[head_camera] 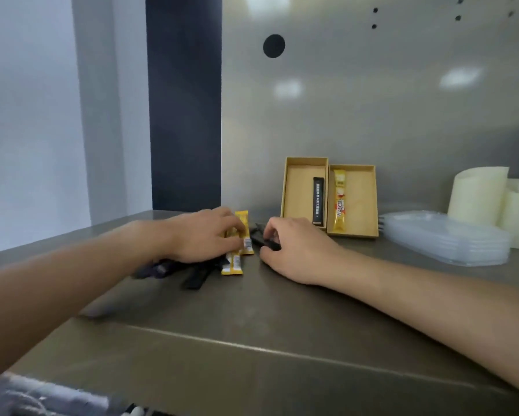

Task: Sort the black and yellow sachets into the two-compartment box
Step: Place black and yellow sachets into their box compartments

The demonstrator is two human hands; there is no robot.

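A pile of black and yellow sachets lies on the metal counter. My left hand (205, 235) rests on the pile, its fingers closed around a yellow sachet (243, 228). My right hand (294, 250) pinches a black sachet (259, 237) at the pile's right side. Another yellow sachet (234, 265) and black sachets (196, 277) lie partly under my left hand. Behind stands the cardboard two-compartment box (304, 161). Its left compartment holds one black sachet (318, 201) and its right compartment one yellow sachet (339, 202).
A stack of clear plastic trays (444, 238) sits right of the box, with cream rolled sheets (477, 195) behind it. A metal back wall rises behind the box. The counter's front edge (252, 349) runs across below my arms.
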